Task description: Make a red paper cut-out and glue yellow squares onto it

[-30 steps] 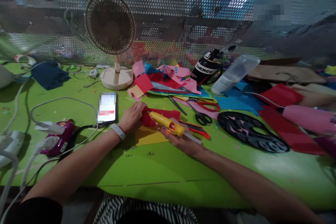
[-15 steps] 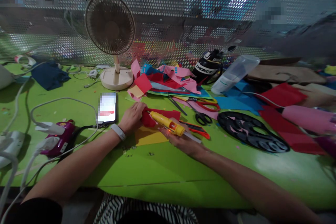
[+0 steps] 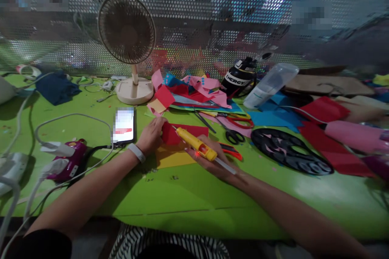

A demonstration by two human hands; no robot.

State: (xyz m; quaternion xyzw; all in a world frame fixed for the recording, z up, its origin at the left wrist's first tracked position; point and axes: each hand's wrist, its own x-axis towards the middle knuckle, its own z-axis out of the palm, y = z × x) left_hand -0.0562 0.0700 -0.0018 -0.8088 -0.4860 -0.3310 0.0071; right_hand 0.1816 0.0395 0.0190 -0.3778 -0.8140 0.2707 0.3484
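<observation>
My right hand (image 3: 209, 160) is wrapped round a yellow hot glue gun (image 3: 194, 143), with a small red light glowing on its side. A whitish glue stick (image 3: 225, 165) pokes out of its back end. The nozzle points left, over a piece of red paper (image 3: 173, 135). My left hand (image 3: 152, 135) pinches that red paper at its left edge; the fingertips are partly hidden. Under the red paper lies a sheet of yellow paper (image 3: 174, 160) on the green table (image 3: 136, 198). Whether the nozzle touches the paper I cannot tell.
A phone (image 3: 124, 125), a fan (image 3: 133, 91) and a purple plug adapter (image 3: 71, 160) with cables stand left. Paper scraps (image 3: 194, 93) are piled behind. Scissors (image 3: 234, 135), a black palette (image 3: 285, 149), a clear bottle (image 3: 270, 85) and a pink hair-dryer-like object (image 3: 352, 135) lie right.
The red paper, curled up near my left fingers before, now lies flatter. My right hand has shifted slightly right with the glue gun, and the glue stick shows more.
</observation>
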